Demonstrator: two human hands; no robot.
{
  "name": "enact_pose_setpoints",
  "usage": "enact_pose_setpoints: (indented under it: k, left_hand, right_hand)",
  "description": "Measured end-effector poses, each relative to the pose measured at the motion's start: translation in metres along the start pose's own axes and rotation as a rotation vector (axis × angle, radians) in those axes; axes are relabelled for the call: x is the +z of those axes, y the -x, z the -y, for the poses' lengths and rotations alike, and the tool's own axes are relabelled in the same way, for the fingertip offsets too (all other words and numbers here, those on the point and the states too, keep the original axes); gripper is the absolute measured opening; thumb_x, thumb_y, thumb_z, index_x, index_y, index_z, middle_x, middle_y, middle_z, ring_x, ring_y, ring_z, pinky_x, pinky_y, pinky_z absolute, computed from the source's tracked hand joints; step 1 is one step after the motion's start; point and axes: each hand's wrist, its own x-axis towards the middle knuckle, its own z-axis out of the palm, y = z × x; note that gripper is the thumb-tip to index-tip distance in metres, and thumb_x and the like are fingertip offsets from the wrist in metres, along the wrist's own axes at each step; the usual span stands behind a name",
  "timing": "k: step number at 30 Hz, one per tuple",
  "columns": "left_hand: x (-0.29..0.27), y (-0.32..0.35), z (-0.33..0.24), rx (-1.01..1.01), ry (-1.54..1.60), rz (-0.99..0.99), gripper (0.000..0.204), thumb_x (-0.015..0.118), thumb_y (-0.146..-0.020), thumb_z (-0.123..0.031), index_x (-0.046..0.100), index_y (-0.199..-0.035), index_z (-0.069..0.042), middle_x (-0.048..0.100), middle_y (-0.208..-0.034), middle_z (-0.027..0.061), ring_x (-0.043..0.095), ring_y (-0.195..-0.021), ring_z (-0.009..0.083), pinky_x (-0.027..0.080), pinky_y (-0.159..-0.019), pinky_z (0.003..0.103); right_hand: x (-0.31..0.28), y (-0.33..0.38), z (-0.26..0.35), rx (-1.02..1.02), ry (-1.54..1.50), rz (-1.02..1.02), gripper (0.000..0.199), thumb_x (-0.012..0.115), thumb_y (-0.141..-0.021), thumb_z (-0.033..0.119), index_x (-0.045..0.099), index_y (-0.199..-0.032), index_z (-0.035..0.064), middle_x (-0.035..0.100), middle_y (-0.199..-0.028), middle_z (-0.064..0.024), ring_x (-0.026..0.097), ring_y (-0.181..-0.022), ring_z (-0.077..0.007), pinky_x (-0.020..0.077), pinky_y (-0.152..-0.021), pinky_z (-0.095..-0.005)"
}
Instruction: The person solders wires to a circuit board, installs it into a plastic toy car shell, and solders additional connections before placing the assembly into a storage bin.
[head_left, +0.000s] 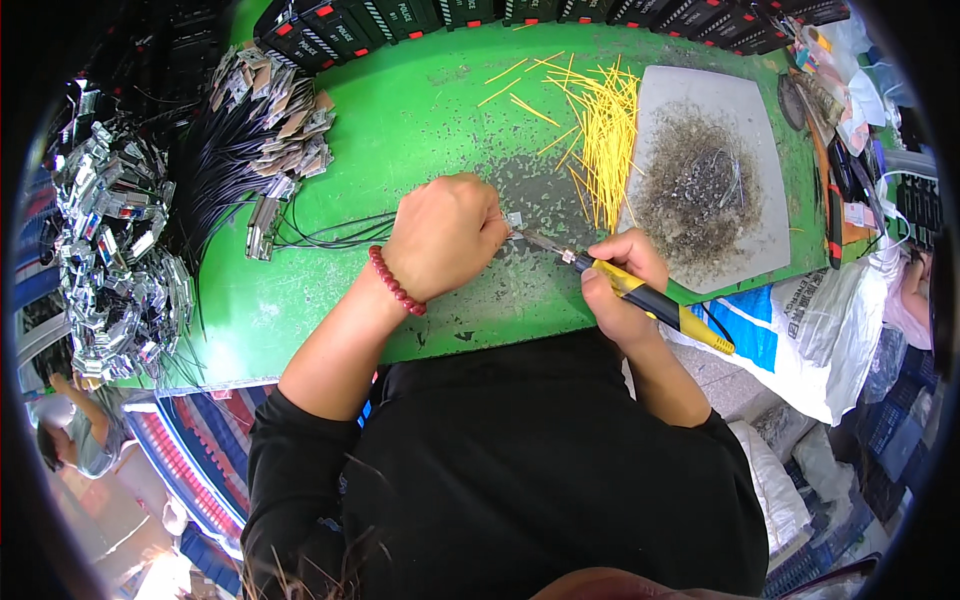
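Observation:
My right hand point(630, 285) grips a yellow and black soldering iron point(685, 322) like a pen. Its metal tip points left, close to the fingertips of my left hand point(440, 235). That left hand, with a red bead bracelet at the wrist, is closed in a pinch. Black wires point(335, 232) run into it from the left, leading back to a silver metal piece point(263, 228) on the table. A small pale part point(514, 220) shows just beyond the left fingertips. The fingers hide the exact grip, and I cannot tell whether the tip touches the part.
Loose yellow thin strips point(605, 140) lie on the green table point(400, 120), beside a grey board point(765, 180) bearing dark debris. Piled at left are silver metal parts point(120, 230) and wired pieces point(285, 120). Black cases point(400, 15) line the far edge. Another person point(85, 440) is at lower left.

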Motion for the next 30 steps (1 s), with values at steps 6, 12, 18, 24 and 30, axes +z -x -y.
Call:
enact_pose_setpoints:
  k: [6,12,18,24,30]
  left_hand:
    - [0.003,0.003,0.003,0.018,0.015,-0.035,0.016,0.063,-0.076,-0.016,0.062,-0.067,-0.003,0.064,-0.078,0.0172,0.063,-0.076,0.0374,0.051,-0.068,0.047]
    - [0.004,0.006,0.003,0.019,0.022,-0.032,0.016,0.064,-0.076,-0.016,0.062,-0.066,-0.003,0.064,-0.077,0.0170,0.063,-0.076,0.0375,0.051,-0.068,0.047]
    - [0.004,0.001,0.008,-0.005,0.019,-0.011,0.015,0.064,-0.076,-0.016,0.063,-0.067,-0.004,0.064,-0.077,0.0168,0.064,-0.075,0.0367,0.052,-0.068,0.047]
    - [-0.002,-0.001,-0.002,0.094,0.016,-0.117,0.013,0.069,-0.074,-0.012,0.064,-0.067,-0.001,0.063,-0.070,0.0151,0.062,-0.064,0.0319,0.049,-0.059,0.039]
    - [0.010,0.005,0.009,0.090,0.042,-0.100,0.012,0.071,-0.073,-0.009,0.064,-0.067,-0.003,0.062,-0.068,0.0126,0.062,-0.062,0.0288,0.050,-0.058,0.038]
  right_hand:
    - [-0.003,0.003,-0.002,0.046,0.074,0.046,0.019,0.066,-0.082,0.008,0.053,-0.094,0.0016,0.054,-0.079,-0.0003,0.047,-0.066,-0.0043,0.0386,-0.059,-0.0214]
    - [-0.001,0.008,-0.012,-0.101,-0.113,-0.092,0.025,0.071,-0.084,0.015,0.053,-0.094,0.0016,0.053,-0.072,0.0016,0.044,-0.061,-0.0030,0.0351,-0.054,-0.0211]
    - [0.001,0.005,-0.010,-0.068,-0.047,-0.082,0.025,0.066,-0.086,0.013,0.051,-0.102,0.0012,0.059,-0.083,-0.0061,0.056,-0.071,-0.0102,0.0468,-0.066,-0.0244]
    - [-0.007,-0.015,0.009,-0.284,0.202,0.090,0.036,0.060,-0.095,0.016,0.053,-0.125,-0.0014,0.068,-0.079,-0.0096,0.059,-0.063,-0.0090,0.0489,-0.058,-0.0224]
    - [-0.004,-0.025,-0.001,-0.381,0.194,0.041,0.027,0.070,-0.080,-0.003,0.067,-0.105,0.0060,0.070,-0.078,-0.0102,0.068,-0.061,-0.0197,0.0518,-0.054,-0.0293]
